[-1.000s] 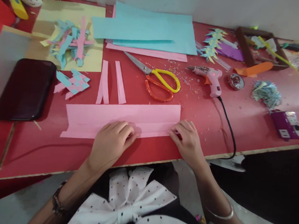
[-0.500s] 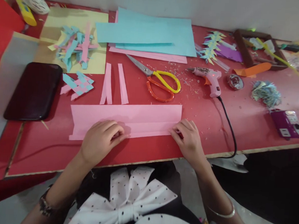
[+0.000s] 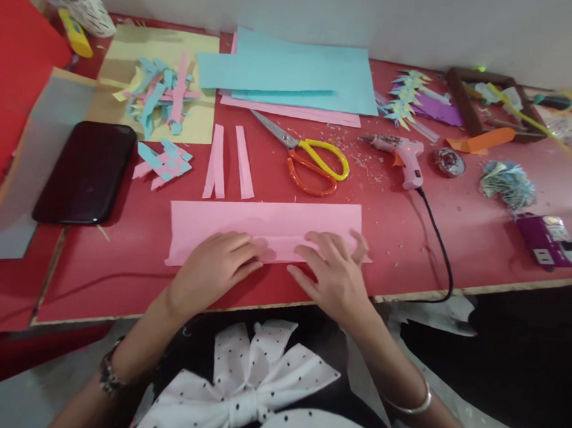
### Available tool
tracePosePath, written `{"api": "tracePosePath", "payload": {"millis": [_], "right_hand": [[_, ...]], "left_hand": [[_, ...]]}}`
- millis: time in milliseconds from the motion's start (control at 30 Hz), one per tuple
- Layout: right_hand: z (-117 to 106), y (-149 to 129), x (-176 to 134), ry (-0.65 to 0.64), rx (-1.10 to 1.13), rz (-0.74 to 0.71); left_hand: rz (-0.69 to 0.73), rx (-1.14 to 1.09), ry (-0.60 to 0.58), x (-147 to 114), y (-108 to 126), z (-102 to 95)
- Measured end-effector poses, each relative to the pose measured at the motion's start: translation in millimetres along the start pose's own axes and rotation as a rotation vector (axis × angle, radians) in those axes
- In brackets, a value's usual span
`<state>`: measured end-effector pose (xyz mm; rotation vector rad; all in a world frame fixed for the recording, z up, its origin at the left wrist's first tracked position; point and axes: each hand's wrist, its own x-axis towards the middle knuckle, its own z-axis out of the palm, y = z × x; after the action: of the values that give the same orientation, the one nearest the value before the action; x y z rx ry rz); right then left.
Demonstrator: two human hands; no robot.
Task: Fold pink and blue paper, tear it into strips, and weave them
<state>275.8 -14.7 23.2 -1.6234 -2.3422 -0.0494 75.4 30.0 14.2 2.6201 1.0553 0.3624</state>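
Observation:
A long sheet of pink paper (image 3: pixel 266 216) lies across the front of the red table, with a crease running along its near part. My left hand (image 3: pixel 218 261) rests at its near edge left of the middle, thumb and fingers closed on the paper. Over the right part of the sheet is my right hand (image 3: pixel 335 269), its fingers spread and touching the fold. Just beyond the paper lie pink paper strips (image 3: pixel 244 163) and scissors (image 3: pixel 297 144) with yellow and orange handles.
Blue sheets (image 3: pixel 304 73) lie at the back. A black phone (image 3: pixel 87 173) and woven paper piece (image 3: pixel 166 163) are left. On the right are a pink glue gun (image 3: pixel 403 156) with a black cord, a tape roll (image 3: pixel 449 162), a wooden tray (image 3: pixel 466 115) and a purple power socket (image 3: pixel 543 239).
My right hand has left the paper's right corner, moved left and spread its fingers over the fold. My left hand stays at the near edge. The whole view has shifted slightly.

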Motion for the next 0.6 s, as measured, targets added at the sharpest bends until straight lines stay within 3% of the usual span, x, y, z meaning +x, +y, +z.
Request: {"api": "tracePosePath", "payload": {"millis": [100, 233, 600], "right_hand": [[6, -6, 11, -0.104, 0.083, -0.117], [12, -3, 19, -0.1, 0.067, -0.138], [17, -3, 19, -0.103, 0.045, -0.124]], "left_hand": [[-0.001, -0.011, 0.053, 4, 6, 4.3], [0.007, 0.007, 0.124, 3, 5, 6.8], [-0.013, 0.122, 0.085, -1, -1, 5.5]]}}
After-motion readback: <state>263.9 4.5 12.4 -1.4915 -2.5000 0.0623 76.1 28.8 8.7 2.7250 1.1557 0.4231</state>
